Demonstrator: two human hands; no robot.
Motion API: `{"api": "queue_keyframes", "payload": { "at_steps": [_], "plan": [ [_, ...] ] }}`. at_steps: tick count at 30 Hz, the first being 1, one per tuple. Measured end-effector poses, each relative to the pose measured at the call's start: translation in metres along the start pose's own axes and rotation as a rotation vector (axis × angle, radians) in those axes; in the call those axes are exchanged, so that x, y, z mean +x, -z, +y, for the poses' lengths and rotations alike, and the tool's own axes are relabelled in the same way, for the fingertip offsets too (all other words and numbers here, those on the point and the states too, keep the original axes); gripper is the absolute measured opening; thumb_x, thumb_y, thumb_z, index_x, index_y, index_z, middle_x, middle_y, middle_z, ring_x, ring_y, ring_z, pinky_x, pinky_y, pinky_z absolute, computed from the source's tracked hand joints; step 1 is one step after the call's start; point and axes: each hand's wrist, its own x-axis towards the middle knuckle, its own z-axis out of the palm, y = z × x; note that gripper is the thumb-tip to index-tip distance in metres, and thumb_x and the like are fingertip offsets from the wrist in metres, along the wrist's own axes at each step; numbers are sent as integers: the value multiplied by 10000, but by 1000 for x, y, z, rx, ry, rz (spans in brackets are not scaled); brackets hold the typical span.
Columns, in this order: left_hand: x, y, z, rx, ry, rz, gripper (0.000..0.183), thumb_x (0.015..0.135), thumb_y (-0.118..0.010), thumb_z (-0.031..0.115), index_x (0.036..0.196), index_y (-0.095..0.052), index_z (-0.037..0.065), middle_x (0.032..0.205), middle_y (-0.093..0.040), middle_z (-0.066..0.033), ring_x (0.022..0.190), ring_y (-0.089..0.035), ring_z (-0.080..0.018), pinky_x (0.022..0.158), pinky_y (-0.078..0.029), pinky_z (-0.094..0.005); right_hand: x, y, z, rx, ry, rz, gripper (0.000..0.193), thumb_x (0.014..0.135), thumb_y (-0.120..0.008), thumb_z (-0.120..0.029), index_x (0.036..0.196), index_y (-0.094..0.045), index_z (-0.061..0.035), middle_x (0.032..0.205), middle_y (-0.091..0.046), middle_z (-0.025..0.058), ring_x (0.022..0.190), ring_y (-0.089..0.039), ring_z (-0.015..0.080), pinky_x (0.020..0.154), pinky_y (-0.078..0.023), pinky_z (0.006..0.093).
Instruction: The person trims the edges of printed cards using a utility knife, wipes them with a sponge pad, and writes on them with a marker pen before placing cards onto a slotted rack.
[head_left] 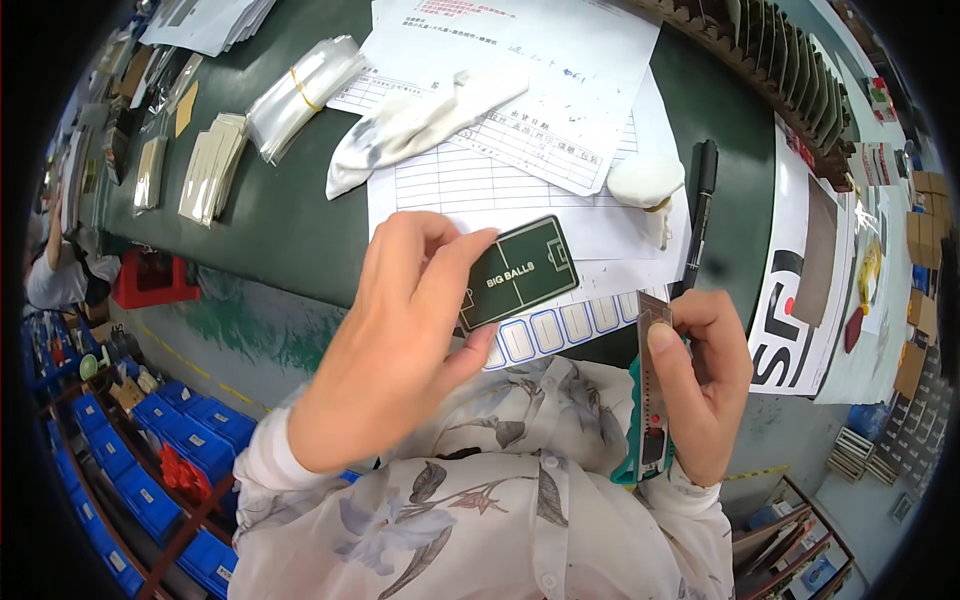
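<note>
A workshop is being indicated by racked blue plastic bins (pixel 150 508), a green-topped worktable (pixel 285 205) and stacked cardboard boxes (pixel 928 240).

Left hand (pixel 385 340) pinching green card (pixel 522 272), right hand (pixel 712 385) holding teal cutter (pixel 653 405)

The pale shirt (pixel 495 535) is printed with a grey-blue flower (pixel 385 527) and grey leaves (pixel 428 482), a buttoned placket (pixel 551 515) down its front. Long sleeves (pixel 262 482) leave the left hand (pixel 385 325) and right hand (pixel 708 385) bare.
</note>
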Motion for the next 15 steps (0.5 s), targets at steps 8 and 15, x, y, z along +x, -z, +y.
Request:
{"api": "queue_keyframes", "payload": {
  "at_steps": [8,15],
  "plan": [
    [37,19,-34,-193,-286,-343,668,683,-708,-61,1319,-530,40,1175,-589,-125,1055,-542,-300,923,-432,-384,6,-4,-7,-23,69,-69,65,868,-606,-2,863,-541,2,738,-527,10,634,-423,75,566,-355,227],
    [14,13,-47,37,-228,146,364,684,-691,-40,1034,-703,58,1030,-620,-108,909,-566,-275,756,-451,-334,34,-26,-11,-159,98,-234,80,827,-631,4,845,-554,-3,708,-516,85,600,-451,201,559,-364,302]
  ]
}}
